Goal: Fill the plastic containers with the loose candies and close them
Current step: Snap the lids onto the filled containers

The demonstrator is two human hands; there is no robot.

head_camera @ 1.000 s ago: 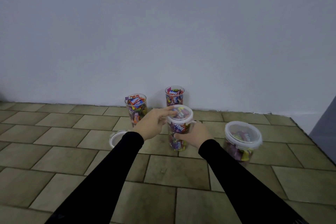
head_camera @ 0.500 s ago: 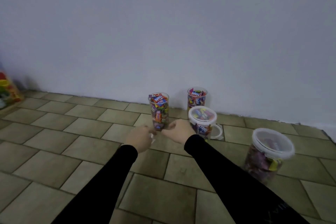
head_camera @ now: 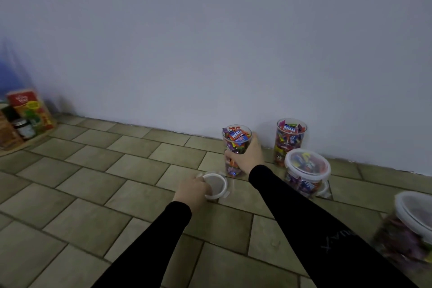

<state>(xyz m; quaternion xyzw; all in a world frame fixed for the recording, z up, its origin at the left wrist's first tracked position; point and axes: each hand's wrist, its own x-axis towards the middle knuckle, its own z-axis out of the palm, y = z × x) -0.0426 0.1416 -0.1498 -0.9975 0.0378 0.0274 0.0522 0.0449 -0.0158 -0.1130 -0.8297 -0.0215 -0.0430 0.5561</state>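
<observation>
Open tall container (head_camera: 236, 149), full of candies, stands near the wall w/ the right hand (head_camera: 247, 158) wrapped round its side. The loose lid (head_camera: 215, 185) lies on the tiled floor (head_camera: 98, 184) just in front, pinched at its rim by the left hand (head_camera: 192, 190). For a clean close, the container should be held steady, the lid set level over the mouth, then pressed evenly till clips catch.

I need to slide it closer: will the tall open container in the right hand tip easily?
Probably somewhat: the tall open container is narrow and packed with candies to the rim, so likely top-heavy. The right hand grips it mid-height, which should steady it.
</observation>
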